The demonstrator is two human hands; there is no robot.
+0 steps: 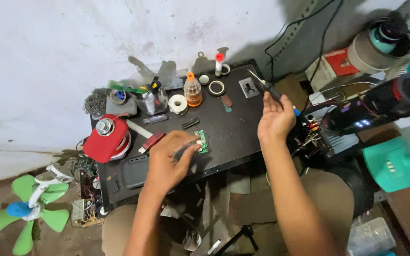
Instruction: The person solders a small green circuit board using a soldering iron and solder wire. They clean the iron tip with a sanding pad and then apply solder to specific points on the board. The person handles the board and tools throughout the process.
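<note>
Hands work over a cluttered black tabletop set against a stained white wall, seen from the head camera looking down. The left hand rests at the tabletop's middle, its fingers closed together around a dark, slim tool whose tip lies against a small green circuit board; the board sits flat on the tabletop just beyond the knuckles. The right hand hovers above the tabletop's right edge, its fingers clamped on a soldering iron whose thin metal tip points up and away toward the wall.

Behind the board stand an amber bottle with an orange cap, a roll of white tape, a ring of black tape and a clear cup of tools. A red, dome-shaped appliance part sits at the left edge of the tabletop, with a small red-and-black tool between it and the left hand. On the floor to the left lies a green fan blade with a blue hub. To the right are a tangle of coloured wires, a dark cylinder with glowing blue lights and a teal fan base. The person's knees show below the tabletop.
</note>
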